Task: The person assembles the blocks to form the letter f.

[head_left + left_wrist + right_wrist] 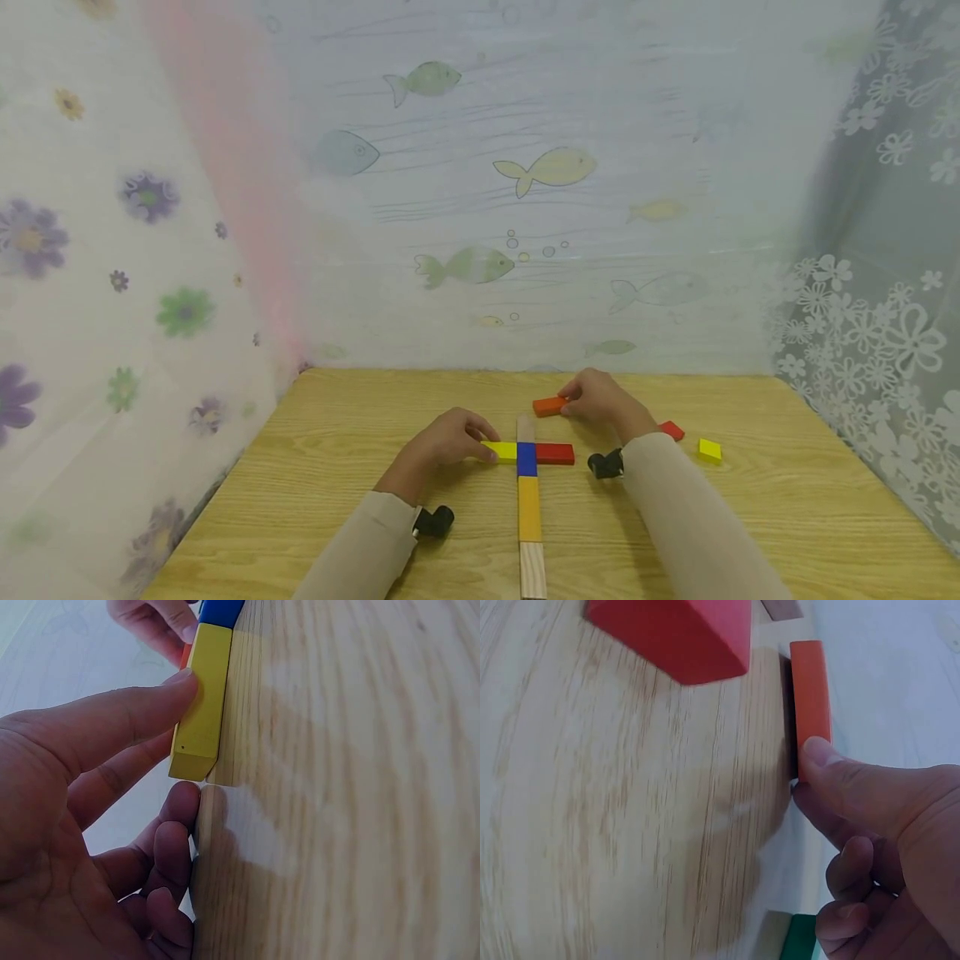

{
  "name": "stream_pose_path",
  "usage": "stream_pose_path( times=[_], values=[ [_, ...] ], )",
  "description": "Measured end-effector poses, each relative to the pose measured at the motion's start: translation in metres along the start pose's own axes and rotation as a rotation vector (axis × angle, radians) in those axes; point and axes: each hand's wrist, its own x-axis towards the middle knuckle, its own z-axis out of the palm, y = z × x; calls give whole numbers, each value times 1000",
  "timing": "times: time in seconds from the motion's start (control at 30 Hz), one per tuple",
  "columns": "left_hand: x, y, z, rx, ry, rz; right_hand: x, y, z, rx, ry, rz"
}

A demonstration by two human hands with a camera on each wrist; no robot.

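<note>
Thumb and finger of our right hand (pixel 603 398) are clamped on one end of the orange block (pixel 550 407), which is near the far end of a pale block (pixel 526 428) and looks apart from it; whether the orange block touches the table (pixel 300 467), we cannot tell; our left hand (pixel 453 437) pinches the outer end of the long yellow block (pixel 506 452), which lies against the left side of a blue block (pixel 527 459); on the right side of this blue block we have a red block (pixel 555 454); with the pale block beyond, an amber block (pixel 529 508) and a wooden block (pixel 533 571) on the near side, all these make a cross; farther to the right, we see another red piece (pixel 671 431), partly hidden by our sleeve (pixel 675 492), and a small yellow piece (pixel 709 452); a green piece (pixel 800 937) shows below our right hand in its wrist view; behind the table hangs a curtain (pixel 450 200) with printed fish.
</note>
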Motion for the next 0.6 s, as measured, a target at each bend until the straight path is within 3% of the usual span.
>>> stream_pose_path(
  times=[0.3, 0.6],
  values=[
    [-2, 4, 0, 10, 6, -25, 4, -6, 2, -33, -7, -12],
    [-1, 4, 1, 8, 10, -30, 4, -14, 9, -19, 3, 37]
  ],
)
